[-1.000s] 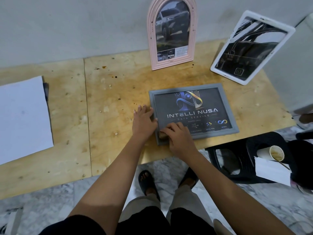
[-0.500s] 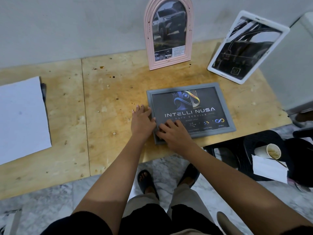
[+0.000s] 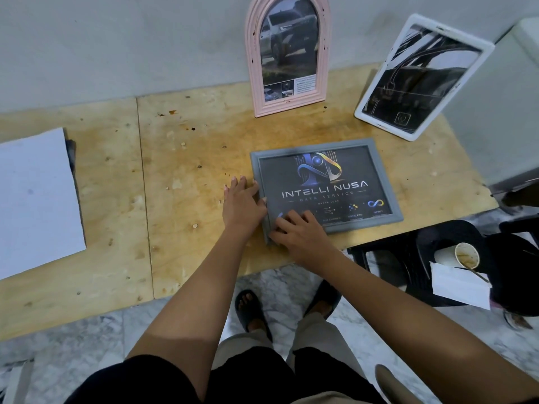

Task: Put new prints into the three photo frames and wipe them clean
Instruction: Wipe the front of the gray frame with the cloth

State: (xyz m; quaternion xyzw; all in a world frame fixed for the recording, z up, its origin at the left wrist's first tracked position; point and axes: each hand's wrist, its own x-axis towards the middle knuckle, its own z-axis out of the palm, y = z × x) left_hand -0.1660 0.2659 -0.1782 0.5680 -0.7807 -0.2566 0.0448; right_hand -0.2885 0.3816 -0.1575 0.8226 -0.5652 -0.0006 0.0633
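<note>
The print in the grey frame lying flat on the bench reads "INTELLI NUSA" in large pale letters, with "DATA SERVICE" beneath. Smaller captions below are too tiny to read.

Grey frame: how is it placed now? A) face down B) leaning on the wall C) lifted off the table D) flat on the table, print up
D: the grey frame lies flat on the table, INTELLI NUSA print up, left hand at its left edge, right hand on its near-left corner.
</note>
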